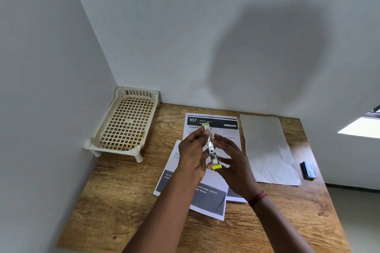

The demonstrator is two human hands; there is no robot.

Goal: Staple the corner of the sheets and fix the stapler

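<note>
Two hands over the printed sheets, mid-desk. Left hand pinches a small yellow-and-metal stapler, swung open, fingertips at its far yellow end, raised above the sheets. Right hand sits just right of the stapler, fingers loosely spread, touching its near end. Blank paper right of the sheets, then a dark staple box near the desk's right edge. Cream basket left of the sheets, in the wall corner. Bare wood before the sheets.

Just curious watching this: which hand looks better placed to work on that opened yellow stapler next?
Probably the right hand: its fingers are relaxed beside the stapler, free to act, while the left hand grips it above the printed sheets.
</note>
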